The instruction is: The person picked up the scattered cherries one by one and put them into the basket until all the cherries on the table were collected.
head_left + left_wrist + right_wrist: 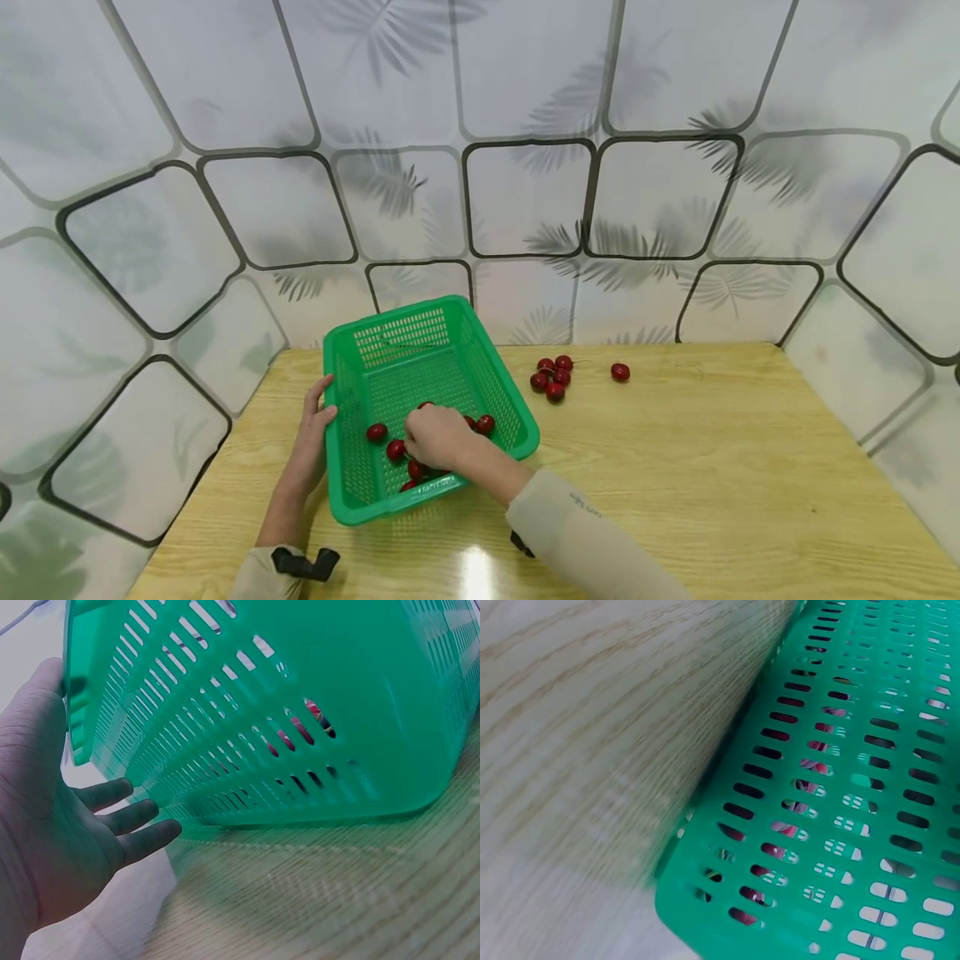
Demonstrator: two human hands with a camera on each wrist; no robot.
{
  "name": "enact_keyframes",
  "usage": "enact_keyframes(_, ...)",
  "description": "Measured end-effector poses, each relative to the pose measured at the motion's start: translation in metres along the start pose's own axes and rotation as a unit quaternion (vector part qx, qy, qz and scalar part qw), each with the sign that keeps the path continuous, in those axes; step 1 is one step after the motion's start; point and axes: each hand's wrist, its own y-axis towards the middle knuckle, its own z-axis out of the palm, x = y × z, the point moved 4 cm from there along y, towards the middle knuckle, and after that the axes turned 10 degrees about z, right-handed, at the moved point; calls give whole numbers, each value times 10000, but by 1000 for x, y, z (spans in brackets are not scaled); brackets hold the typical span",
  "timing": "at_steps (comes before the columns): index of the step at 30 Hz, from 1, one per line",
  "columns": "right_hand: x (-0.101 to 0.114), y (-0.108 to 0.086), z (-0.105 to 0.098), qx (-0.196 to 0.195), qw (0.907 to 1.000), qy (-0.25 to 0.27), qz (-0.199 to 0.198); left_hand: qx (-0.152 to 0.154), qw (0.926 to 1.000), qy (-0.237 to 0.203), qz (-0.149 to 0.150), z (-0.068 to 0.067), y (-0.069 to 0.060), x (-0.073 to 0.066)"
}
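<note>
A green plastic basket (433, 502) with slotted walls stands on the wooden table, holding several dark red cherries (377, 432). My left hand (306, 446) is at its left side; in the left wrist view the thumb (46, 679) is at the rim and the other fingers (131, 819) stretch loosely along the outer wall. Over the front wall, my right hand (438, 435) reaches in among the cherries with bent fingers. Its fingertips are hidden, so I cannot see whether it holds a cherry. Only slotted wall and red glimpses behind it show in the right wrist view.
To the right of the basket, a small cluster of cherries (555, 392) lies on the table (675, 467). A single cherry (620, 372) lies apart farther right. A patterned cloth wall (525, 208) closes off the back and both sides.
</note>
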Motion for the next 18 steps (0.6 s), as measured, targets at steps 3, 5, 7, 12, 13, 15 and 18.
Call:
enact_keyframes(3,-2,-1,-4,-172,9994,287,-118,-11,10000,-32,-19,0,0,-1)
enact_keyframes(5,-3,-2,-9,-307,9978,557,-180,-7,10000,-40,-31,1,0,-1)
enact_keyframes(7,-6,-4,-14,-463,9950,861,-209,-18,10000,-48,-70,1,0,-1)
enact_keyframes(12,-25,-9,-39,-872,9804,1752,-214,-4,9999,-100,-107,2,-1,0)
enact_keyframes(13,-31,-11,-46,-984,9764,1912,-186,-2,9999,-99,-107,2,-1,0)
enact_keyframes(15,-45,-13,-59,-1256,9668,2222,-101,2,9999,-73,-86,2,-1,-1)
enact_keyframes(18,-71,-17,-76,-1705,9518,2539,220,-50,9999,-57,-85,0,-1,0)
